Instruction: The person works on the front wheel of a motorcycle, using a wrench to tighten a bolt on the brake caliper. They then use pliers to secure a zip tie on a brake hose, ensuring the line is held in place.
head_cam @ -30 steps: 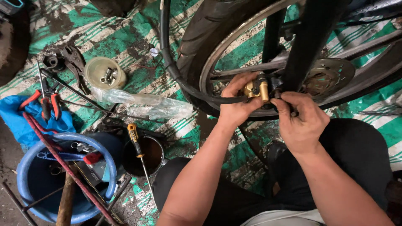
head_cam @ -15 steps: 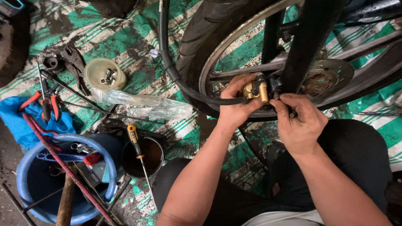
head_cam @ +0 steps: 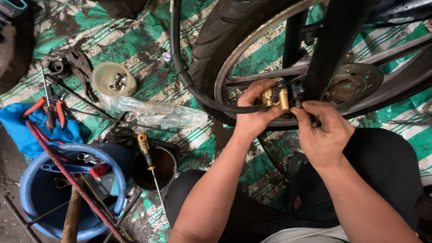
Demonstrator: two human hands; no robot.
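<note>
My left hand (head_cam: 256, 112) is wrapped around the small gold-coloured metal brake caliper (head_cam: 275, 98), fingers closed over its top and thumb underneath, holding it against the black fork leg (head_cam: 330, 54) of the motorcycle wheel. My right hand (head_cam: 324, 132) sits just to the right of it, fingertips pinched together on a small dark fitting at the caliper's side; I cannot tell whether that is a bolt head or a tool tip, because my own fingers hide it. The caliper sits beside the rusty round steel brake disc (head_cam: 348, 85), which lies just beyond my right knuckles, inside the worn black rubber tyre (head_cam: 225, 36).

A black rubber hose (head_cam: 180, 67) curves from above down to my left fingers and meets the caliper there, so that line looks attached. As I judge it, the caliper is at its place on the fork but not yet secured, since I am supporting it by hand.

Well to the left of my left forearm lie the loose things: a yellow-handled screwdriver (head_cam: 145, 150) resting across a dark round tin of oil (head_cam: 155, 168), a cream round plastic lid holding sockets (head_cam: 113, 79), red-handled pliers (head_cam: 53, 112) and a blue plastic bucket of tools (head_cam: 67, 189), all on the green-and-white striped mat (head_cam: 135, 40).
</note>
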